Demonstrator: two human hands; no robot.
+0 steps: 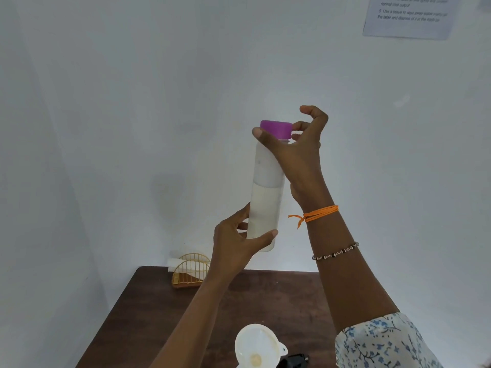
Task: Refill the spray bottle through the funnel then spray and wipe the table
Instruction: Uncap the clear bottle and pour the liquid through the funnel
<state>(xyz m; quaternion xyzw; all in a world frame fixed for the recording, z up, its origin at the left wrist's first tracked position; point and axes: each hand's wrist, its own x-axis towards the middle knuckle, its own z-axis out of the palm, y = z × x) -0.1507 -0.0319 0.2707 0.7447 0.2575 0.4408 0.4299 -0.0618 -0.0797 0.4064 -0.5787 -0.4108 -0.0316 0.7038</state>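
Note:
A tall frosted water bottle (265, 197), about half full of clear liquid, is held upright high above the table. My left hand (236, 240) grips its base. My right hand (300, 147) wraps its thumb and fingers around the purple cap (275, 128) at the top. A white funnel (259, 345) stands at the bottom edge of the view, over the dark brown table (159, 314); what it sits in is hidden. A black part (295, 360) shows just right of the funnel.
A yellow wire napkin holder (190, 272) with white tissues stands at the table's far left corner against the white wall. A printed instruction sheet (410, 15) hangs on the wall at the upper right.

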